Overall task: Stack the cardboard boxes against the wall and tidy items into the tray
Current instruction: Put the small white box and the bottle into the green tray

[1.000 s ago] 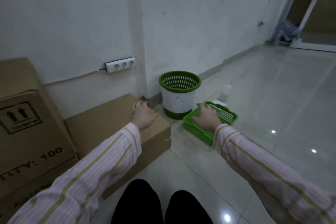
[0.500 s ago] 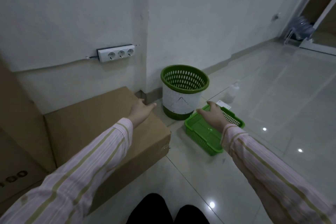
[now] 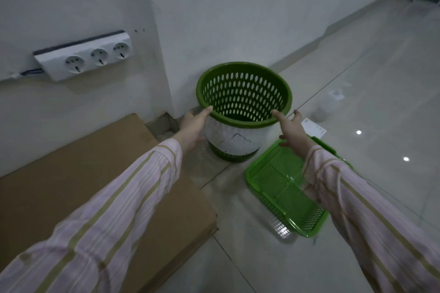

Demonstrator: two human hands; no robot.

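Left hand (image 3: 192, 126) and right hand (image 3: 291, 129), each grip open and empty, touch the green wastebasket (image 3: 238, 123) at its rim and should clasp evenly before lifting.

A plain indoor room with little in it, more like a storeroom or back corner of an office or home than a furnished living space; which of these cannot be told. Bare white painted walls (image 3: 238, 7) meet a glossy pale tiled floor (image 3: 381, 93) along a low skirting (image 3: 333, 27). A three-socket strip (image 3: 88, 57) is fixed to the left wall with its cable showing. On the floor are a cardboard box (image 3: 59, 173) near left, a green wastebasket (image 3: 242, 93) in the corner and a green mesh tray (image 3: 281, 188).
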